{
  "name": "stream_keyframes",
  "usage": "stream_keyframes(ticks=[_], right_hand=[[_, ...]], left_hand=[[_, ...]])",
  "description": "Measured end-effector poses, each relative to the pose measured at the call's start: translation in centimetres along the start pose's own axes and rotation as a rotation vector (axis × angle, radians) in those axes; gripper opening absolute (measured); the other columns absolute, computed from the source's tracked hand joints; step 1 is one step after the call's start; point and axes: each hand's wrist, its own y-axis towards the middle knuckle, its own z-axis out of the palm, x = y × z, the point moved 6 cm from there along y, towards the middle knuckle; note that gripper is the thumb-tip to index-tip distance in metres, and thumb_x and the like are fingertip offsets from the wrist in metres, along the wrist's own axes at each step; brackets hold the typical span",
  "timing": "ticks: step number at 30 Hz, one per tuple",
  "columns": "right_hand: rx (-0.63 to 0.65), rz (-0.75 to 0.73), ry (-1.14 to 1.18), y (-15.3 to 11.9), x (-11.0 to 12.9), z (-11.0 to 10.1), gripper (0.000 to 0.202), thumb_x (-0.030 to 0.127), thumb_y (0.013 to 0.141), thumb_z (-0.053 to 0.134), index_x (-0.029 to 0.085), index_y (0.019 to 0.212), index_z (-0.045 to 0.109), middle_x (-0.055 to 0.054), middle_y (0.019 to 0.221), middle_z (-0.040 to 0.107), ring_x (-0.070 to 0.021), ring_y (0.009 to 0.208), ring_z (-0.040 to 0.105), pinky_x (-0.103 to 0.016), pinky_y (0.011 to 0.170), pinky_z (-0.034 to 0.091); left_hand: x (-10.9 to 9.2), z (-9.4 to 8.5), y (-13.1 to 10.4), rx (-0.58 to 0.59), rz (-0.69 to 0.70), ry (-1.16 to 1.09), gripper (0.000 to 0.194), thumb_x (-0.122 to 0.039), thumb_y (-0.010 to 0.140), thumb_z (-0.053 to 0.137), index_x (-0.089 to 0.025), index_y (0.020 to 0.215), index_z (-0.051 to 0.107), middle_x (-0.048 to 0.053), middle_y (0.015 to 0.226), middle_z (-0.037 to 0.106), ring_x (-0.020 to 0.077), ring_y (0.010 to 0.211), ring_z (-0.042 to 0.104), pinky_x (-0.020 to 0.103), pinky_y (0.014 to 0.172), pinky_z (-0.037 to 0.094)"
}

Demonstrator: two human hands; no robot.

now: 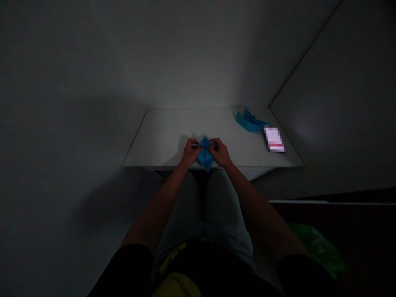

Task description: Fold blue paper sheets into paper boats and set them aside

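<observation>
Between my two hands is a sheet of blue paper (205, 155) folded into a pointed diamond, with a crease line running down its middle. My left hand (190, 152) grips its left edge, thumb on the upper face. On the opposite edge, my right hand (220, 152) pinches the paper in the same way. The fingers behind the paper are partly hidden. The folded piece is held just over the front edge of the white table (167, 132), its lower tip pointing toward me.
A folded blue paper boat (251, 122) lies at the table's back right. Touching or close to it is a phone (274, 139) with a lit, blurred screen. Walls border the table behind and at the right. A green plastic bag (318, 247) is low on the right.
</observation>
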Motion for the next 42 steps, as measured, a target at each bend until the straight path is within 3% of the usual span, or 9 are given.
stream_keyframes(ticks=[3, 7, 11, 14, 23, 27, 31, 37, 42], right_hand=[[-0.005, -0.006, -0.032, 0.1, -0.2, 0.0, 0.036, 0.045, 0.088, 0.068, 0.024, 0.117, 0.063, -0.001, 0.088, 0.067, -0.0184, 0.072, 0.060, -0.032, 0.066, 0.050], [-0.009, -0.011, -0.041, 0.1, -0.4, 0.1, 0.039, 0.039, 0.085, 0.068, 0.024, 0.120, 0.061, 0.000, 0.085, 0.066, -0.0187, 0.074, 0.062, -0.032, 0.069, 0.051], [0.013, -0.024, -0.017, 0.0, -0.3, 0.2, 0.042, 0.037, 0.085, 0.068, 0.025, 0.123, 0.059, 0.001, 0.086, 0.065, -0.0175, 0.072, 0.060, -0.031, 0.068, 0.049], [0.031, -0.033, -0.007, 0.0, 0.1, 0.3, 0.042, 0.037, 0.084, 0.068, 0.025, 0.123, 0.058, 0.002, 0.085, 0.064, -0.0173, 0.071, 0.060, -0.031, 0.068, 0.048], [0.041, -0.021, -0.041, 0.0, 0.1, 0.4, 0.046, 0.036, 0.082, 0.071, 0.026, 0.124, 0.057, 0.002, 0.086, 0.063, -0.0174, 0.070, 0.058, -0.031, 0.068, 0.048], [0.040, -0.046, -0.033, 0.2, 0.3, 0.5, 0.055, 0.047, 0.084, 0.076, 0.025, 0.130, 0.058, 0.001, 0.094, 0.063, -0.0146, 0.065, 0.053, -0.030, 0.064, 0.047], [0.030, -0.056, -0.018, 0.2, 0.4, 0.4, 0.055, 0.053, 0.090, 0.075, 0.026, 0.135, 0.059, -0.001, 0.096, 0.065, -0.0149, 0.066, 0.055, -0.030, 0.064, 0.048], [0.033, -0.054, -0.039, 0.3, -0.2, 0.7, 0.050, 0.063, 0.091, 0.071, 0.025, 0.123, 0.065, -0.004, 0.098, 0.067, -0.0175, 0.070, 0.059, -0.034, 0.068, 0.052], [-0.001, -0.065, -0.088, 0.4, -0.1, 0.6, 0.042, 0.061, 0.088, 0.072, 0.024, 0.108, 0.066, -0.006, 0.100, 0.068, -0.0177, 0.070, 0.057, -0.035, 0.069, 0.050]], left_hand=[[-0.9, -0.4, -0.1, -0.056, 0.167, 0.104, 0.024, -0.015, 0.085, 0.075, -0.024, 0.096, 0.055, 0.003, 0.107, 0.061, 0.0166, 0.093, 0.065, 0.033, 0.089, 0.057], [-2.4, 0.0, -0.2, -0.006, 0.298, 0.327, 0.016, -0.011, 0.087, 0.073, -0.022, 0.092, 0.063, 0.006, 0.114, 0.057, 0.0164, 0.092, 0.063, 0.035, 0.094, 0.057], [-3.4, 0.1, 0.1, 0.023, 0.254, 0.488, 0.024, -0.023, 0.084, 0.084, -0.023, 0.103, 0.068, 0.006, 0.121, 0.057, 0.0168, 0.090, 0.064, 0.033, 0.085, 0.056], [-3.8, 0.1, 0.6, 0.037, 0.218, 0.519, 0.019, -0.034, 0.089, 0.082, -0.023, 0.100, 0.071, 0.006, 0.118, 0.059, 0.0171, 0.086, 0.063, 0.033, 0.084, 0.054], [-4.7, -0.4, 2.6, 0.042, 0.139, 0.334, 0.010, -0.019, 0.087, 0.071, -0.021, 0.078, 0.066, 0.005, 0.095, 0.065, 0.0187, 0.091, 0.064, 0.032, 0.095, 0.052], [-4.7, -1.2, 3.4, -0.003, 0.010, 0.279, 0.014, -0.026, 0.087, 0.067, -0.020, 0.074, 0.065, 0.005, 0.089, 0.068, 0.0205, 0.088, 0.064, 0.033, 0.089, 0.052], [-4.5, -1.4, 4.1, 0.070, -0.096, 0.162, 0.025, -0.036, 0.090, 0.061, -0.020, 0.070, 0.065, 0.004, 0.076, 0.067, 0.0210, 0.078, 0.064, 0.034, 0.081, 0.052], [-5.0, -1.4, 4.4, 0.155, -0.194, 0.001, 0.028, -0.043, 0.088, 0.065, -0.020, 0.072, 0.063, 0.006, 0.078, 0.071, 0.0232, 0.081, 0.069, 0.036, 0.082, 0.056], [-5.8, -1.7, 4.4, 0.168, -0.181, -0.011, 0.025, -0.042, 0.088, 0.066, -0.020, 0.077, 0.061, 0.006, 0.079, 0.070, 0.0216, 0.081, 0.069, 0.035, 0.079, 0.059]])
